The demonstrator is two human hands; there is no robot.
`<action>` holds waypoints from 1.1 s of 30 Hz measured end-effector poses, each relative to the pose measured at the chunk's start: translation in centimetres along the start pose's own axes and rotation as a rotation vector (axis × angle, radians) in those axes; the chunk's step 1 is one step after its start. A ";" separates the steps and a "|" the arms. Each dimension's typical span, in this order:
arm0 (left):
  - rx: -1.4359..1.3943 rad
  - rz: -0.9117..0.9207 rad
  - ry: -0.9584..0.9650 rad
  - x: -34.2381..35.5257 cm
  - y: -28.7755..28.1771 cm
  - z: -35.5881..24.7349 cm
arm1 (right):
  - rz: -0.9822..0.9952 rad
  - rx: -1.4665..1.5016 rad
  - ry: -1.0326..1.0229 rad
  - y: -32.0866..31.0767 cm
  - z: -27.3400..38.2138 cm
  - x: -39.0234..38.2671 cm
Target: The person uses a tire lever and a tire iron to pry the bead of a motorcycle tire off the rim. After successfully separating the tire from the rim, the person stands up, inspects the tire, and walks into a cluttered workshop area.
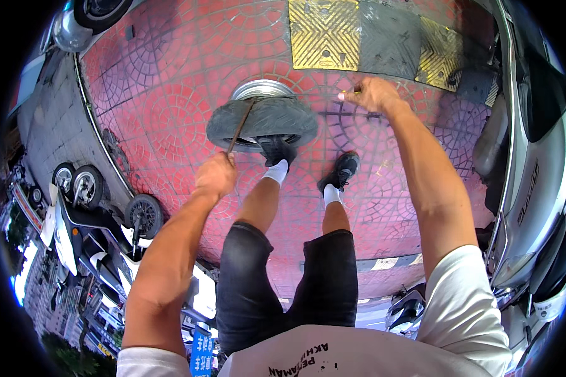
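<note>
A worn dark tyre [226, 122] lies on the red paving in front of me, with a silver rim [264, 88] showing above its far side. My left hand [217, 174] is closed around the end of a thin rusty tyre lever [241, 125], which crosses the tyre's near side and reaches its far edge. My left foot, in a black shoe [275, 149], is at the tyre's near edge, over the rim. To the right, apart from the tyre, my right hand [374, 94] is closed in a pinch. A small pale spot shows at its fingertips; I cannot make out what it is.
My right shoe [341, 171] stands on the paving right of the tyre. A yellow and black rubber ramp [390, 38] lies at the far side. Parked scooters [94, 232] and loose wheels [144, 215] are at the left; a silver vehicle [538, 195] stands close on the right.
</note>
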State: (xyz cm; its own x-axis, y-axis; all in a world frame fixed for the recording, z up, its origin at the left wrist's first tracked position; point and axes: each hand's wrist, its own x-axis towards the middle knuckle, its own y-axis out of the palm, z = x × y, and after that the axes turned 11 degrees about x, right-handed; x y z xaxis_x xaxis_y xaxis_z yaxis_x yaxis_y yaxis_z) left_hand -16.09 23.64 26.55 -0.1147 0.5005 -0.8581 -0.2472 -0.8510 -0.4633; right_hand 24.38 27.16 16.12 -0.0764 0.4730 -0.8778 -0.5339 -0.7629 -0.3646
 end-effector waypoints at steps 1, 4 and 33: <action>0.034 -0.015 -0.003 0.2 -0.6 0.4 | -0.053 0.039 -0.008 1.9 -1.5 0.9; 0.041 -0.053 0.051 2.1 -0.3 3.3 | -0.102 0.142 0.039 4.1 0.1 -1.3; 0.138 -0.033 0.033 -3.1 1.1 -3.1 | 0.067 0.161 -0.219 2.3 -3.7 -9.7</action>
State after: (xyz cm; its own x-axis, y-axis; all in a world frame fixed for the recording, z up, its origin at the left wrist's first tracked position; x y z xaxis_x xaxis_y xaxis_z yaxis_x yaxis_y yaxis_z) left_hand -13.04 20.67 28.05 -0.0726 0.5206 -0.8507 -0.3803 -0.8029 -0.4589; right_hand 27.01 19.22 22.66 -0.2872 0.5212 -0.8037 -0.6473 -0.7240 -0.2382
